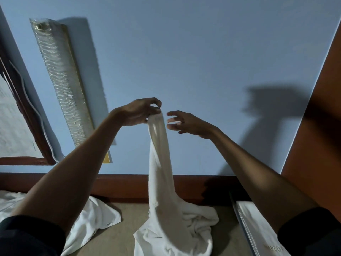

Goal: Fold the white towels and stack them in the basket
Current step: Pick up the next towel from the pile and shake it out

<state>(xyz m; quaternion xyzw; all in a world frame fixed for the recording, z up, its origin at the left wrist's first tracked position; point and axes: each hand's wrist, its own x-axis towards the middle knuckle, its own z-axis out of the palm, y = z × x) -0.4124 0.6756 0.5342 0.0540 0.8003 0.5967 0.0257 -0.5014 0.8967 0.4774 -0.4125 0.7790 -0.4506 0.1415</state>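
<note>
1. White towel [160, 163] hangs at centre frame, its lower end heaped on the tan surface [133, 216] at the bottom.
2. Our left grip [137, 112] pinches its top end; our right grip [184, 122] is spread, just beside, holding nothing.
3. Risk, we judge: the single pinch slips, or the right grip catches a wrong edge, skewing the fold.

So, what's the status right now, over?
Left hand pinching white cloth towel by its top, lower end heaped below. Right hand open, close beside it. Nothing between them.
</note>
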